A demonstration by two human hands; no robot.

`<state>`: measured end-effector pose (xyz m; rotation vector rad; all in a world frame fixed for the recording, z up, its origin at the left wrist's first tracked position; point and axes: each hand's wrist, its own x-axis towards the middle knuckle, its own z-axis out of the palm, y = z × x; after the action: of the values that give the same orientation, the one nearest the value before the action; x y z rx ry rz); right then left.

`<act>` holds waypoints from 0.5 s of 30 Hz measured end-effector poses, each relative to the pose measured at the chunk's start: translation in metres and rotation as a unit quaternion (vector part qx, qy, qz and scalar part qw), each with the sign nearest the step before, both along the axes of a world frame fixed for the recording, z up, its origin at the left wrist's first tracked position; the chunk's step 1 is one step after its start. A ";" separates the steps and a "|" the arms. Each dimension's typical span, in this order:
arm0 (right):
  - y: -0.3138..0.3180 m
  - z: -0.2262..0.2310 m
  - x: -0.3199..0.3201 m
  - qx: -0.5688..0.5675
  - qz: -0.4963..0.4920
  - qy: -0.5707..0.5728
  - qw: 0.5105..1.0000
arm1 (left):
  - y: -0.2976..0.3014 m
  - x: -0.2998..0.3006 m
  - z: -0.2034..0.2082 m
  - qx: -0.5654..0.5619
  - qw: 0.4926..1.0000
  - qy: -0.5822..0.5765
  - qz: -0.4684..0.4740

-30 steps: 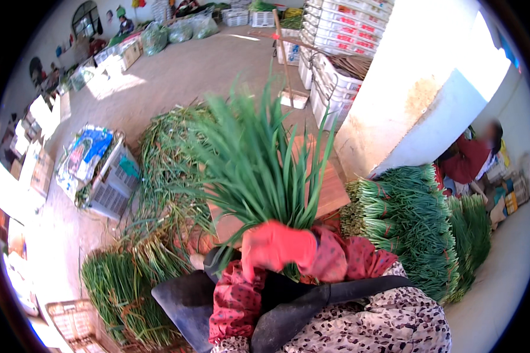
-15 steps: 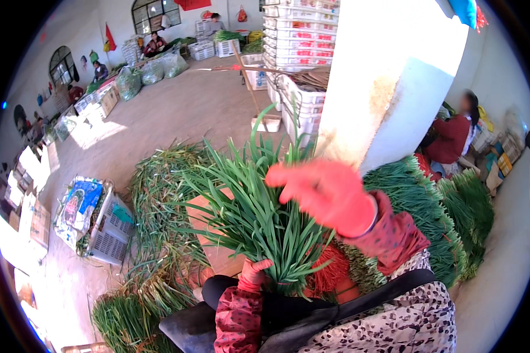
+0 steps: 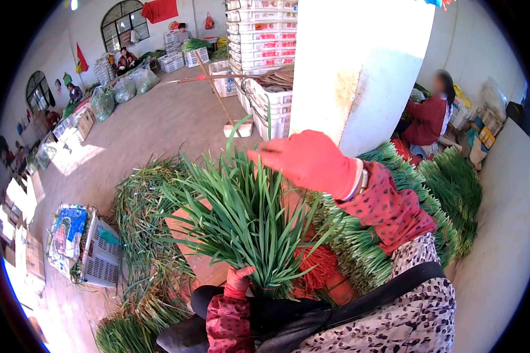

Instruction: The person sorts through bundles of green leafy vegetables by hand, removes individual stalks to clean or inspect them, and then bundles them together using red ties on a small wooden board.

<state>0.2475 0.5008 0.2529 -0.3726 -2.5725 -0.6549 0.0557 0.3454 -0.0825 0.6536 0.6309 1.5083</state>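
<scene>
A bunch of long flat green leaves, like garlic chives (image 3: pixel 247 217), stands upright over my lap with its tips fanned out. My left hand (image 3: pixel 238 281), in a red glove, is closed round the bunch near its lower end. Above the leaf tips on the right, my red-gloved right hand (image 3: pixel 312 162) is open, its fingers stretched to the left and slightly blurred. Whether those fingers touch the tips I cannot tell. A heap of thin red ties (image 3: pixel 317 265) lies just right of the bunch. Behind the leaves is a reddish-brown board (image 3: pixel 188 229).
Loose leaves and trimmings (image 3: pixel 144 217) cover the floor at left, beside a white plastic crate (image 3: pixel 103 253). Stacked bunches (image 3: pixel 388 176) lie at right, near a white pillar (image 3: pixel 347 70). A broom (image 3: pixel 215 88) leans by stacked crates (image 3: pixel 262 41). Other people sit farther off.
The view has shifted, so the surroundings sit farther left. My right hand's fingers have straightened out above the leaf tips. My left hand keeps its hold on the bunch.
</scene>
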 end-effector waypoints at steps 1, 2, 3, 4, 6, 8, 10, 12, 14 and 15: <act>0.006 -0.006 0.001 -0.009 0.014 0.007 1.000 | 0.000 -0.001 -0.001 -0.002 1.000 0.005 -0.006; 0.012 -0.014 0.001 -0.019 0.029 0.013 0.999 | 0.001 -0.001 -0.002 -0.004 1.000 0.001 -0.008; 0.014 -0.017 -0.001 -0.029 0.045 0.021 0.998 | 0.002 -0.001 -0.002 -0.007 1.000 -0.002 -0.008; 0.014 -0.018 -0.003 -0.145 0.053 0.073 0.985 | 0.002 -0.002 -0.003 -0.010 1.000 -0.005 -0.008; 0.011 -0.013 -0.007 -0.367 0.064 0.170 0.912 | 0.003 0.002 -0.001 -0.006 1.000 -0.021 -0.009; 0.011 0.005 -0.014 -0.385 0.123 0.254 0.879 | 0.002 0.002 0.001 -0.004 0.999 -0.034 -0.005; 0.011 0.009 -0.027 -0.302 0.193 0.249 0.900 | 0.000 0.000 0.002 -0.004 1.000 -0.023 0.003; 0.009 0.008 -0.043 -0.105 0.264 0.143 0.948 | -0.001 -0.003 0.001 -0.004 1.000 -0.016 -0.004; -0.001 0.005 -0.051 -0.056 0.261 0.093 0.959 | -0.001 -0.007 -0.007 -0.002 1.000 -0.004 -0.010; -0.004 0.004 -0.052 -0.031 0.259 0.065 0.963 | 0.000 -0.005 -0.006 0.000 1.000 0.000 -0.013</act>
<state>0.1956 0.4968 0.2568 0.2310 -2.4153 -0.3456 0.0506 0.3458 -0.0883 0.6598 0.6196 1.4837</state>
